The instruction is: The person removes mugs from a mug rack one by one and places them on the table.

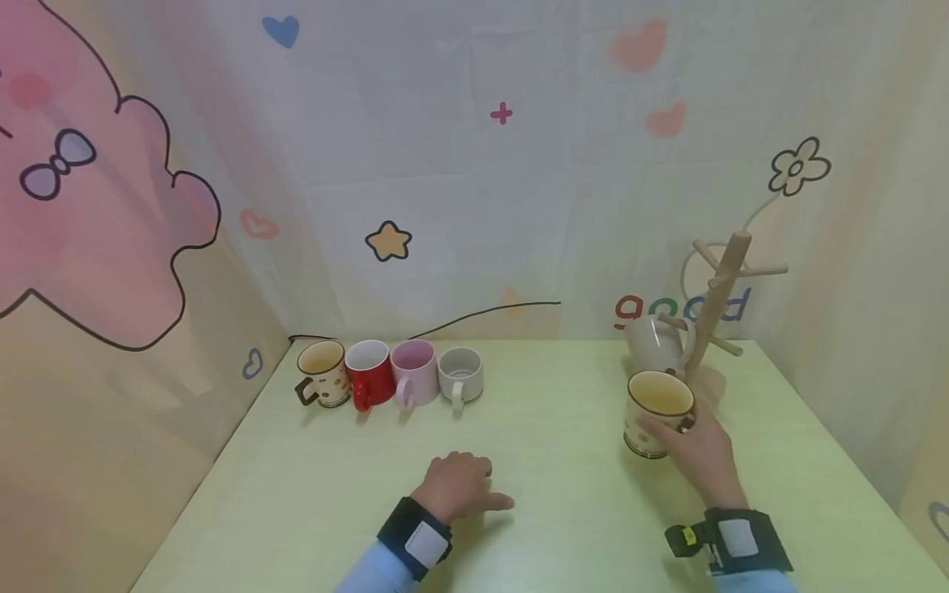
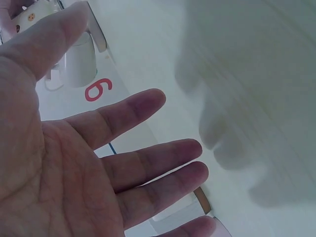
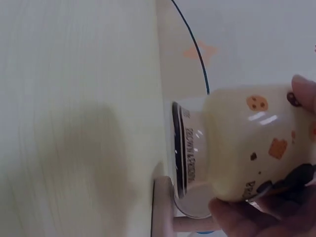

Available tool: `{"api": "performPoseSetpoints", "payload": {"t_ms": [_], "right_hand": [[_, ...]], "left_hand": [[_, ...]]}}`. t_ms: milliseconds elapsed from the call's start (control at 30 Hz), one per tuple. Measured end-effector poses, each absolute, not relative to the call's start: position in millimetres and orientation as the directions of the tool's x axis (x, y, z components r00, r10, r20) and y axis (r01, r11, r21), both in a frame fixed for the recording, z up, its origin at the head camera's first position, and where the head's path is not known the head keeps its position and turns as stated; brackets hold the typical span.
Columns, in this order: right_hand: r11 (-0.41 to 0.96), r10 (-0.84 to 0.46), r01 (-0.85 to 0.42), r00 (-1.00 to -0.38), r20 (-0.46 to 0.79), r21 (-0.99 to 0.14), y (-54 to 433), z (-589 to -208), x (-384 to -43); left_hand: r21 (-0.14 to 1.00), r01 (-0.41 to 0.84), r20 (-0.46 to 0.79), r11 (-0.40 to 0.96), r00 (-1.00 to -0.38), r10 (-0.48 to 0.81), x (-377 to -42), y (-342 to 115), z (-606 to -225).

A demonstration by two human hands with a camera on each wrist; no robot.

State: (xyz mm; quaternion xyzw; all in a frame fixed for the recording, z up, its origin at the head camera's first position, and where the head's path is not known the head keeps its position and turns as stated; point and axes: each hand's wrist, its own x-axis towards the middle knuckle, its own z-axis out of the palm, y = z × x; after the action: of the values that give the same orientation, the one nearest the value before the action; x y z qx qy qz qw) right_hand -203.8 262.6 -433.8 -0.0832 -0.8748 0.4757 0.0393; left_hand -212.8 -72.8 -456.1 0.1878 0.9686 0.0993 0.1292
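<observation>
My right hand (image 1: pixel 700 453) grips a cream mug (image 1: pixel 643 441) with a dark rim and cookie prints, its thumb on the near side. In the right wrist view the mug (image 3: pixel 232 143) is held off the table, and the fingers (image 3: pixel 242 217) wrap it near its dark handle. Just behind it stands a wooden mug tree (image 1: pixel 715 309). A white mug (image 1: pixel 652 346) hangs tilted from one of the tree's lower pegs. My left hand (image 1: pixel 455 486) hovers over the table, holding nothing; the left wrist view shows its palm (image 2: pixel 64 173) and spread fingers.
At the back left, a row holds a second cream cookie-print mug (image 1: pixel 326 383), a red mug (image 1: pixel 378 383), a pink mug (image 1: pixel 421 383) and a greyish-white mug (image 1: pixel 461 379), handles toward me. A printed curtain (image 1: pixel 460 181) borders the pale table (image 1: pixel 549 428).
</observation>
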Motion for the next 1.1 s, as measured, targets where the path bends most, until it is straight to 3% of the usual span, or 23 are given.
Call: {"api": "performPoseSetpoints", "payload": {"t_ms": [300,567,667,867,1100], "right_hand": [[0.514,-0.021,0.036,-0.998,-0.054,-0.857,250.7,-437.5,-206.7],[0.480,-0.224,-0.013,-0.969,-0.108,-0.877,240.0,-438.6,-205.0],[0.452,-0.343,-0.051,-0.932,-0.121,-0.890,238.1,-442.7,-205.9],[0.361,-0.598,-0.116,-0.791,-0.134,-0.925,230.8,-446.9,-205.2],[0.323,-0.730,-0.095,-0.658,-0.184,-0.941,215.4,-442.1,-203.5]], "left_hand": [[0.265,0.355,-0.185,0.896,-0.894,0.409,-213.6,-72.7,-454.5],[0.293,0.393,-0.118,0.871,-0.890,0.441,-214.2,-69.9,-452.8],[0.289,0.421,-0.093,0.860,-0.881,0.463,-213.5,-68.4,-450.6],[0.294,0.478,-0.036,0.828,-0.860,0.509,-213.2,-64.3,-447.9],[0.310,0.529,0.009,0.790,-0.832,0.555,-212.7,-58.1,-444.6]]}}
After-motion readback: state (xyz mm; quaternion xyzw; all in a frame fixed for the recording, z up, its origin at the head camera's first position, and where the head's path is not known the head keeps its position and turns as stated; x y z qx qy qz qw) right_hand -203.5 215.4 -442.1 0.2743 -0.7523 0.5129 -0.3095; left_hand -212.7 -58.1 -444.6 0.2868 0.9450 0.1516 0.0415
